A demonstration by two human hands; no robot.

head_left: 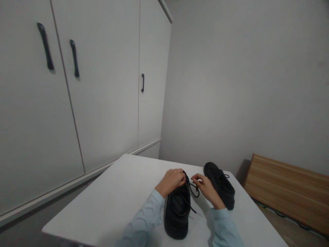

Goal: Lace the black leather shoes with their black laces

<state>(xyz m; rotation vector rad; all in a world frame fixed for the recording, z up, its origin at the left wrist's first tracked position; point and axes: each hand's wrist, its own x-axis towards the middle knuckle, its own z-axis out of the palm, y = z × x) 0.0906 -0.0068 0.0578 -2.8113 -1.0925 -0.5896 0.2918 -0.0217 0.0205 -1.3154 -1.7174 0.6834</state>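
A black lace-up shoe (pixel 177 219) rests on the white table (pixel 123 192), its heel towards me. My left hand (pixel 173 180) lies over the front of this shoe with its fingers curled at the laces; what the fingertips grip there is hidden. To the right of the shoe, my right hand (pixel 204 185) pinches a black shoelace (pixel 195 195) that loops out from it. Another lace end trails beside the shoe's opening. The second black shoe (pixel 219 185) stands just beyond my right hand, its laces lying over its top.
A white wardrobe (pixel 108 103) with dark handles runs along the left side. Behind the table rises a plain grey wall (pixel 231 85). A wood-grain panel (pixel 288 192) leans at the right, with a cable (pixel 282 215) along its lower edge.
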